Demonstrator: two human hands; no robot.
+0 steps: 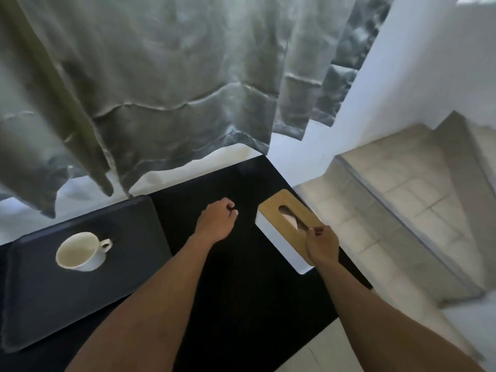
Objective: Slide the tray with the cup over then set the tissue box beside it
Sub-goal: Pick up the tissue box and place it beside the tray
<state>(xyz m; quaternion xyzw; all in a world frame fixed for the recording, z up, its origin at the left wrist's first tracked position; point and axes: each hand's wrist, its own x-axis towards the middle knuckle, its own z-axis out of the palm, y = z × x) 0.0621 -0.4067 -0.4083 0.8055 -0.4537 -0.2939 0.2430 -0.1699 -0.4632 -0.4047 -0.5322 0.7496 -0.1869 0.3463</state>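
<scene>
A dark tray [128, 264] lies on the left of the black table [241, 291], with a white cup [77, 251] standing on it, handle to the right. A white tissue box with a wooden lid [279, 210] sits at the table's right edge. My right hand [322, 245] rests on the near end of the box lid, fingers curled over it. My left hand [217, 221] hovers over the bare table between tray and box, fingers curled shut, holding nothing.
Grey curtains [174, 89] hang behind the table, down to its far edge. A pale tiled floor and steps [402, 205] lie to the right, below the table's edge. A white wall [402, 76] rises at the back right.
</scene>
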